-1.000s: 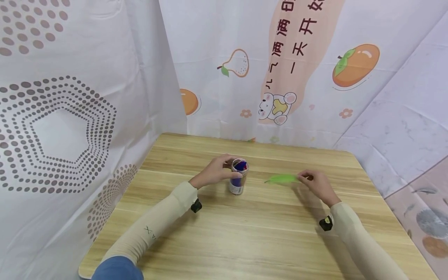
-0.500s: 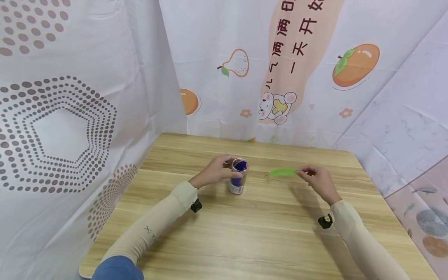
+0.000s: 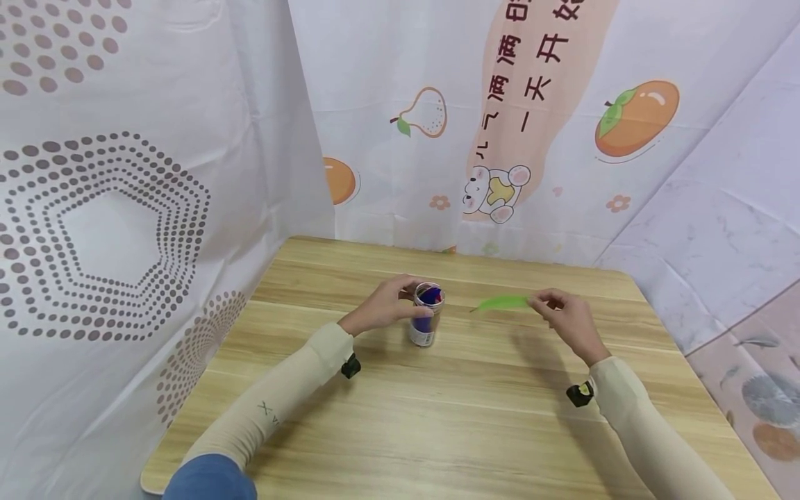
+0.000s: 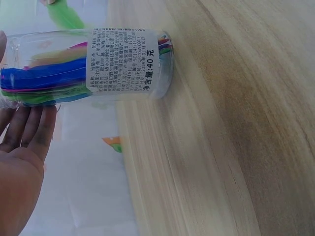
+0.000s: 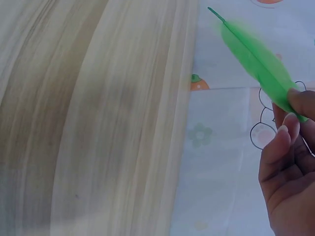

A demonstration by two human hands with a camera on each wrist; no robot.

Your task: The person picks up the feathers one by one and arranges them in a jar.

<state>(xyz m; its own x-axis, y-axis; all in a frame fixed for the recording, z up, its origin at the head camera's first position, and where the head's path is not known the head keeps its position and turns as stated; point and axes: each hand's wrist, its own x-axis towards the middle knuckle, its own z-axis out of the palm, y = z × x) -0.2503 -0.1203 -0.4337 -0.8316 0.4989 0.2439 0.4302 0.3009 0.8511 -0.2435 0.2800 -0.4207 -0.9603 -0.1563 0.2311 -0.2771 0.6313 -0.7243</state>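
Observation:
A clear plastic jar [image 3: 423,325] stands upright on the wooden table, with blue, green, red and other coloured feathers inside and no lid on its mouth. My left hand [image 3: 382,306] holds it round the upper part, thumb in front and fingers behind. In the left wrist view a white printed label [image 4: 123,61] wraps the jar's lower part. To the right, my right hand [image 3: 567,318] pinches a bright green feather [image 3: 505,303] by its tip between thumb and fingers. The feather's bare quill points left toward the jar, held above the table; the right wrist view shows the whole feather [image 5: 256,61].
The light wooden table [image 3: 437,417] has rounded corners. Behind it hangs a white curtain [image 3: 375,173] printed with fruit and a bear, and a dotted curtain [image 3: 237,173] borders the left side.
My right hand has lifted the green feather a little higher and slightly left. The left hand and the jar have stayed in place.

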